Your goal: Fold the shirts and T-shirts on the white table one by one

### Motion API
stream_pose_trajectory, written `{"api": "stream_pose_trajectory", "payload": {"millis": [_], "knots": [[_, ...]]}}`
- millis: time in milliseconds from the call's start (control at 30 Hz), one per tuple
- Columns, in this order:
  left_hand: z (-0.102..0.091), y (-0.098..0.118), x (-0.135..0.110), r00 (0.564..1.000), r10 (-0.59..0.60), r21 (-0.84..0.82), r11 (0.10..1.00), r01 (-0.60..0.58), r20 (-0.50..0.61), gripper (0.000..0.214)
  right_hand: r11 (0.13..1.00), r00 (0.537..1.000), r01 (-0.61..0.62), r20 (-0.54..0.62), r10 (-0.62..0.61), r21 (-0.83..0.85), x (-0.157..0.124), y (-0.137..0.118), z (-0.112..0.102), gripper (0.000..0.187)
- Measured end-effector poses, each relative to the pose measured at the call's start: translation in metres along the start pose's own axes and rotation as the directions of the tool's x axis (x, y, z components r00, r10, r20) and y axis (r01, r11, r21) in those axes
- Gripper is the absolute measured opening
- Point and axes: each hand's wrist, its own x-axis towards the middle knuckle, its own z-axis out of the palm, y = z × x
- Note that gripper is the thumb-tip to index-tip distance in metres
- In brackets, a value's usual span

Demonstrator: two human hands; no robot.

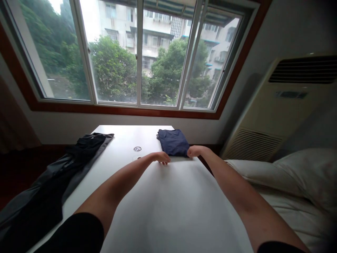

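A folded navy-blue garment [173, 142] lies flat near the far right edge of the white table. Just off its near left corner is my left hand [162, 157], fingers apart and bent down toward the tabletop, with nothing visible in them. My right hand [194, 151] is closed at the near right corner of the garment and appears to pinch its edge; the fingertips are partly hidden. A bit of lighter cloth shows along the garment's left side.
Black and grey clothes [76, 158] drape over the left side of the white table [179, 211]. A round dark-outlined mark [137, 149] is on the tabletop. Right of the table are pale cushions [265, 175] and a standing air conditioner [279, 105]. A window [139, 70] is behind.
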Motion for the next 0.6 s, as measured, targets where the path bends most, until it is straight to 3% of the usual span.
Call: {"api": "stream_pose_trajectory", "payload": {"millis": [100,133,267,367,433,533,600], "knots": [[0.008,-0.017,-0.003,0.992,-0.012,0.028,1.0,0.008,0.126,0.023,0.985,0.973,0.173,0.155,-0.173,0.019,0.006,-0.009,0.014,0.015],[0.007,-0.022,-0.007,0.99,-0.011,0.041,0.999,0.006,0.143,0.026,0.975,0.962,0.22,0.159,-0.222,0.032,0.009,-0.013,0.017,0.018],[-0.006,-0.05,-0.039,0.992,0.029,0.261,0.963,-0.06,0.121,0.032,0.962,0.971,0.236,-0.003,-0.238,0.136,0.021,-0.04,0.034,0.023],[-0.016,-0.085,-0.078,0.995,0.099,0.413,0.907,-0.082,-0.02,0.03,0.936,0.972,0.221,-0.14,-0.189,0.274,0.024,-0.084,0.057,0.025],[-0.024,-0.114,-0.106,0.981,0.121,0.448,0.893,-0.042,-0.149,0.029,0.896,0.969,0.234,-0.161,-0.185,0.378,0.023,-0.125,0.078,0.025],[-0.048,-0.158,-0.152,0.926,0.068,0.438,0.892,0.11,-0.372,0.028,0.836,0.957,0.26,-0.017,-0.289,0.484,0.014,-0.192,0.108,0.03],[-0.075,-0.185,-0.187,0.869,0.017,0.457,0.856,0.243,-0.494,0.029,0.855,0.923,0.338,0.037,-0.382,0.394,0.004,-0.229,0.121,0.026]]}}
